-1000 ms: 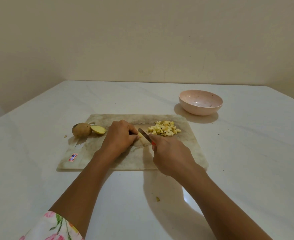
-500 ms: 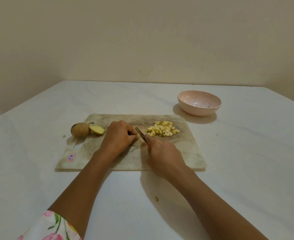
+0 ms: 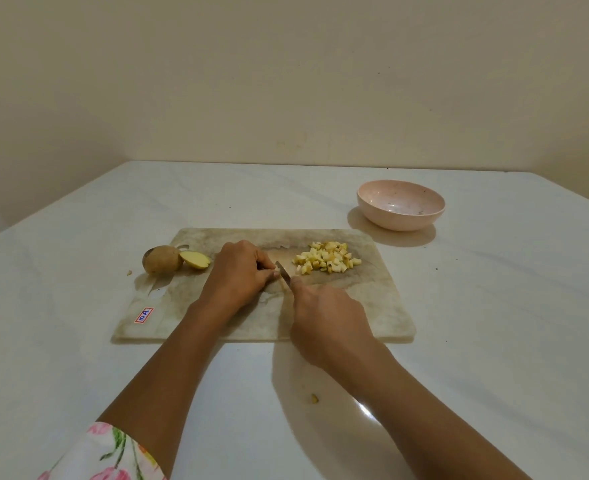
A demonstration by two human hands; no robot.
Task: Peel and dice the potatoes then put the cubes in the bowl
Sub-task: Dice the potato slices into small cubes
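The left hand (image 3: 241,271) is curled over a potato piece (image 3: 277,269) on the cutting board (image 3: 372,299), which it pins down at the fingertips. The right hand (image 3: 327,317) is closed round a knife (image 3: 283,272), whose handle is hidden in the fist. The piece is held at mid-board, between the two hands. Only a pale sliver of it is seen, so its long axis cannot be told. The blade is laid against the piece's right side and runs from the near right to the far left, tip pointed away from the person. The left hand is on the piece; the right is just beside it, so the coming cut is judged to fall close to the left fingertips.

Farther right on the board a pile of cubes (image 3: 326,261) is heaped. Beyond the board's far right corner a pink bowl (image 3: 400,221) is set, well apart; no cubes are seen in it. At the board's left edge an unpeeled potato (image 3: 161,259) and a cut half (image 3: 196,259) are left touching.
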